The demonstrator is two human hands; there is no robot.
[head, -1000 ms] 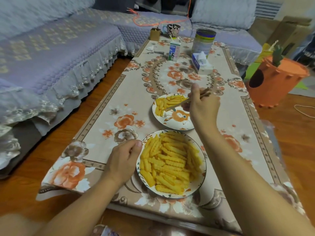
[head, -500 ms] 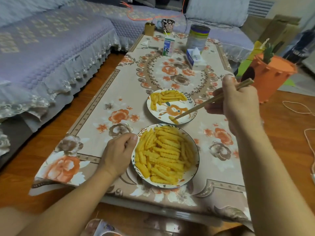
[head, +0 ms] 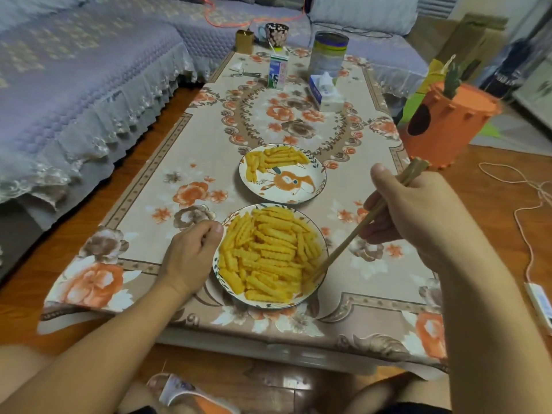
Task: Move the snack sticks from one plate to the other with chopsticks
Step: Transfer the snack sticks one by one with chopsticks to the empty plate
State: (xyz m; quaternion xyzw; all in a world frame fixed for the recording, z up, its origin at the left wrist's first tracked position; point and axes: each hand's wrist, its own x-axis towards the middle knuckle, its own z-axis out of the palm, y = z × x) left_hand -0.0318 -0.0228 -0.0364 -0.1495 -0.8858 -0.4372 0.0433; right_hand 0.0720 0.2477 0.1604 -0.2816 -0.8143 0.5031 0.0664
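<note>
A near plate (head: 316,289) is piled with yellow crinkle snack sticks (head: 268,252). Beyond it, a far plate (head: 286,189) with an orange pattern holds a smaller heap of sticks (head: 274,158) along its back edge. My right hand (head: 415,210) grips a pair of wooden chopsticks (head: 355,234), whose tips reach down into the right side of the near pile. My left hand (head: 191,255) rests on the tablecloth with curled fingers, its thumb touching the near plate's left rim.
A floral cloth covers the low table (head: 185,162). At the far end stand a milk carton (head: 277,71), a tin can (head: 327,53), a tissue box (head: 325,94) and a mug (head: 276,34). An orange bin (head: 445,127) stands right of the table, a sofa (head: 74,73) left.
My right hand has brought the chopsticks back from the far plate to the near plate; their tips now dip into the near pile. My left hand has stayed at the rim.
</note>
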